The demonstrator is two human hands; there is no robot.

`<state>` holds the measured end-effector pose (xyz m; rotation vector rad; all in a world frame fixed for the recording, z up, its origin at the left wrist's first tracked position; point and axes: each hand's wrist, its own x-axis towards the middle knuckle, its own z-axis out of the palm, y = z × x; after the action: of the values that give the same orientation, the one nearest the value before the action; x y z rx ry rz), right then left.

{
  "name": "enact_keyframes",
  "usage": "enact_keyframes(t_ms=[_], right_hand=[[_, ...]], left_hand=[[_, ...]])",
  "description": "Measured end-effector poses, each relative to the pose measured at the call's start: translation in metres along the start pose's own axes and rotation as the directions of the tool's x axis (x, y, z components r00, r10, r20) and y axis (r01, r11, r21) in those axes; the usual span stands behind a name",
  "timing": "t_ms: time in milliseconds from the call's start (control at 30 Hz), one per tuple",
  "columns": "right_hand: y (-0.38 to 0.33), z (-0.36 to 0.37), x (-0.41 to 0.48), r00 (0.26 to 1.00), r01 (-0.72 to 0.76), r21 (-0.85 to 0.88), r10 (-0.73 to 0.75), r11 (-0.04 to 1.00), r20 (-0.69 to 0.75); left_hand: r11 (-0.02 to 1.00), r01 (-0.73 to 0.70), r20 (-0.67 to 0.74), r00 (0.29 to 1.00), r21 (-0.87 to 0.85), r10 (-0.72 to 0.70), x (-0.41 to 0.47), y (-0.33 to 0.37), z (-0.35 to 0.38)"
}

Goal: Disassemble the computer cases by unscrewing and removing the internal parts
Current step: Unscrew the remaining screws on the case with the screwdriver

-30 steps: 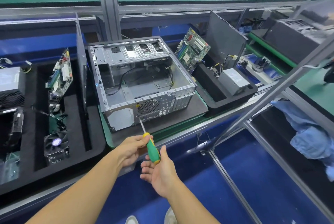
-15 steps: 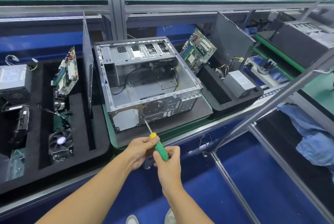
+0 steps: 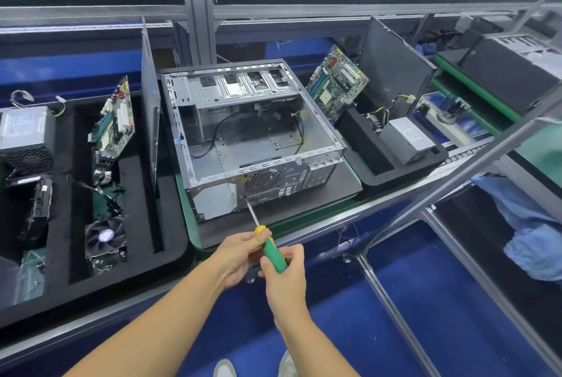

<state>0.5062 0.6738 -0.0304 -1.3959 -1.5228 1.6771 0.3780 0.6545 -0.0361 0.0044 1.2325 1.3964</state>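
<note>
An open grey computer case (image 3: 252, 136) lies on its side on a dark mat, its inside stripped down to a few black cables. A screwdriver (image 3: 272, 250) with a green and yellow handle points up at the case's rear panel; its tip touches a spot just left of the round fan grille (image 3: 263, 179). My left hand (image 3: 238, 256) grips the handle near its yellow collar. My right hand (image 3: 287, 273) wraps around the lower green part of the handle.
A black foam tray (image 3: 60, 282) on the left holds a power supply (image 3: 27, 133), a motherboard (image 3: 114, 121), a cooler fan (image 3: 105, 239) and a side panel. Another tray (image 3: 395, 169) on the right holds a motherboard (image 3: 337, 81) and power supply (image 3: 409, 139). Metal frame bars cross at right.
Both hands moved the screwdriver up and forward until its tip met the rear panel. My right hand, open under the handle a second ago, closed around it.
</note>
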Motion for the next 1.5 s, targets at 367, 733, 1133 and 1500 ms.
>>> enact_keyframes(t_ms=[367,733,1133,1500], right_hand=[[-0.011,-0.005,0.007,0.874,-0.482,0.374,0.404,0.792,0.269],[-0.014,-0.007,0.005,0.995,-0.066,-0.005,0.066,0.998,0.076],[-0.002,-0.002,0.01,0.981,-0.183,0.139,0.172,0.973,0.088],[-0.022,0.0,0.015,0.838,-0.534,0.309,0.442,0.787,0.321]], left_hand=[[0.996,0.026,0.139,0.99,-0.089,-0.014,-0.003,0.004,-0.006],[0.997,0.003,0.024,1.0,-0.073,-0.001,0.004,0.015,0.003],[0.955,-0.076,-0.138,0.99,-0.288,0.037,0.015,0.032,-0.004],[0.931,-0.09,-0.219,0.976,-0.355,0.01,0.039,0.053,0.008]])
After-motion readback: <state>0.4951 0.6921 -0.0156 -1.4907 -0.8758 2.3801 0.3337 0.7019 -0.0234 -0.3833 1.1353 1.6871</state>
